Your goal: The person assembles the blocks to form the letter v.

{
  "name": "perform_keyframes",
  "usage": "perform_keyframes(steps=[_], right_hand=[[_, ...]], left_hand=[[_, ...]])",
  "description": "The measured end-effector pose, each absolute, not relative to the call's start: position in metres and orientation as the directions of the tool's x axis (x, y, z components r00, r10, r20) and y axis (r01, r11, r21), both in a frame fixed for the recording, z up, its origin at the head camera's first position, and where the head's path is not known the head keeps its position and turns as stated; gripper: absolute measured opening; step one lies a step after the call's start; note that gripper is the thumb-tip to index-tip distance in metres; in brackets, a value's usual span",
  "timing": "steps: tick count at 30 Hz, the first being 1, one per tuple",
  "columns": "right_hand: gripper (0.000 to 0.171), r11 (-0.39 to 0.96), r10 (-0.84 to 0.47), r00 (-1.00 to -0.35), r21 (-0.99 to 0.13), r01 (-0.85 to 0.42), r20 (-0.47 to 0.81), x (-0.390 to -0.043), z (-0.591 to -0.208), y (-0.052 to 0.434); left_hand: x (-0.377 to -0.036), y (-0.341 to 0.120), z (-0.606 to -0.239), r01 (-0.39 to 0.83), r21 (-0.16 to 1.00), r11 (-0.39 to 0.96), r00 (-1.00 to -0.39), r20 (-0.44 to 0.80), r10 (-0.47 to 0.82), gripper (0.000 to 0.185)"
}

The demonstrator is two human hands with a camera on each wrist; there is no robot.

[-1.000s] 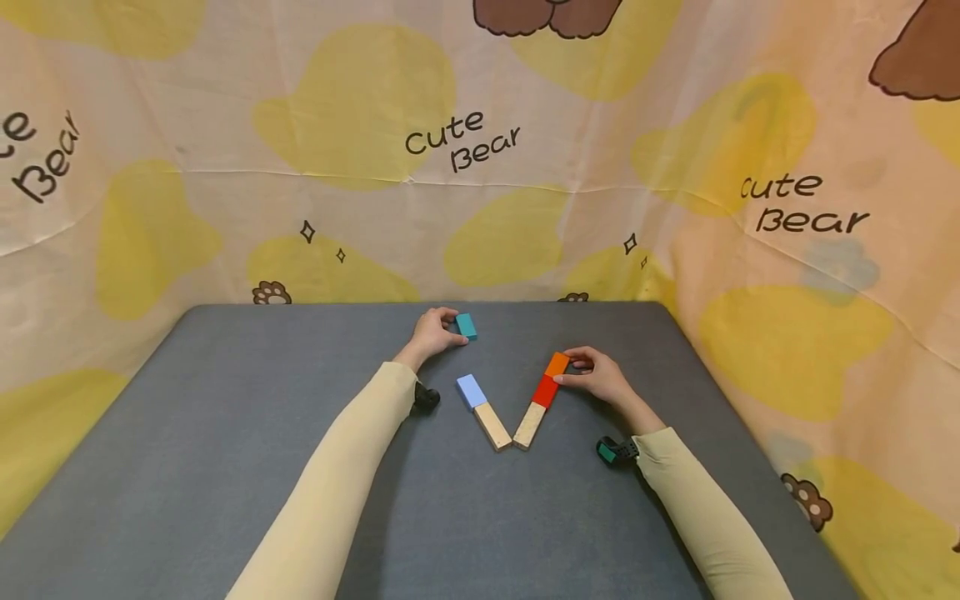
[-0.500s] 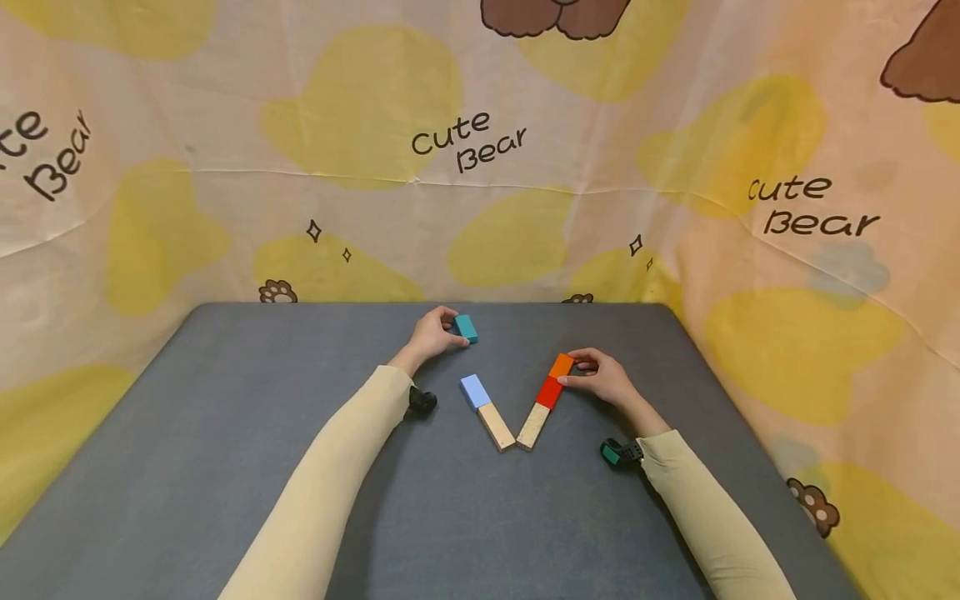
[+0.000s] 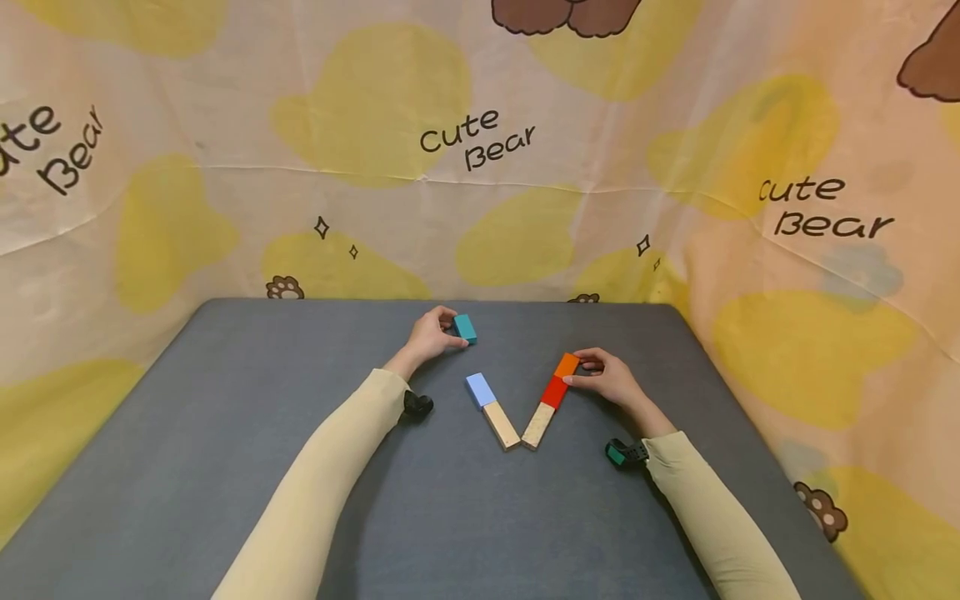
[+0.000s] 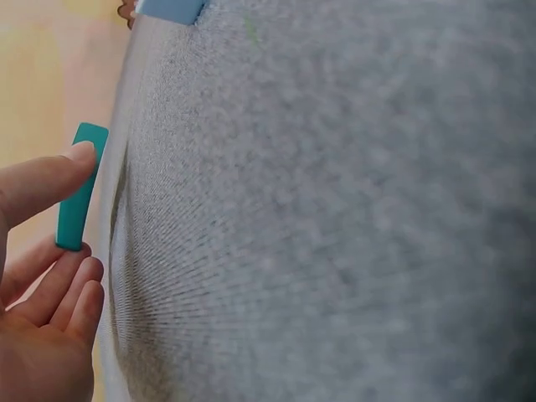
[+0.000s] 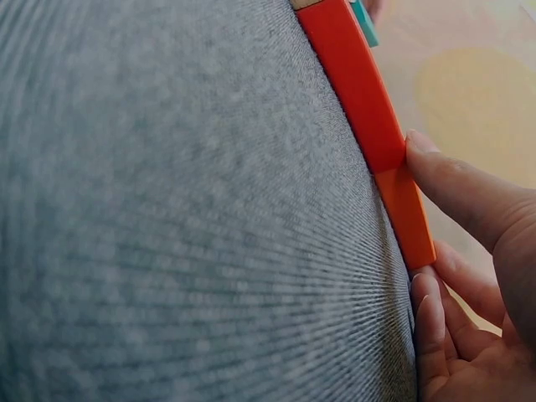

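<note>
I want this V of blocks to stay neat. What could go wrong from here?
The right hand pinches the orange block, which butts against the red block; a nudge could skew that arm. The left hand holds the teal block near the light blue block; setting it down carelessly might knock it.

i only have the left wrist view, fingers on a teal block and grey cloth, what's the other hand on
Observer: The right hand pinches the orange block, thumb at its seam with the red block.
Operator: is that part of a row
Observer: Yes: orange, red, then a plain wood block run diagonally, meeting a second arm of light blue block and wood block in a V.
Operator: is my teal block joined to the v
Observer: No, the teal block lies apart, beyond the light blue end, in the left hand.
</note>
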State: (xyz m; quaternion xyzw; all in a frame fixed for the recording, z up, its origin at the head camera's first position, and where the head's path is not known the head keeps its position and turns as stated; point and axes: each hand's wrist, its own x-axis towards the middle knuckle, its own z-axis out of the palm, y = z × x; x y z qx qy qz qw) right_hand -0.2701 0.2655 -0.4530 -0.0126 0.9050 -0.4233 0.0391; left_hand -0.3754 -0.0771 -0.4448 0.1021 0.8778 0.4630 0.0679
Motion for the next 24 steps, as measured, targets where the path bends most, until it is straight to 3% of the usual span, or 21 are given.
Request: perform_keyframes(steps=[24], right_hand=[[0.065, 0.64, -0.055, -0.996, -0.768, 0.014, -0.064, -0.268, -0.453, 0.264]], left_hand=[[-0.356, -0.081, -0.44, 0.168, 0.815, 0.554, -0.966, 0.024, 0.258, 0.061]])
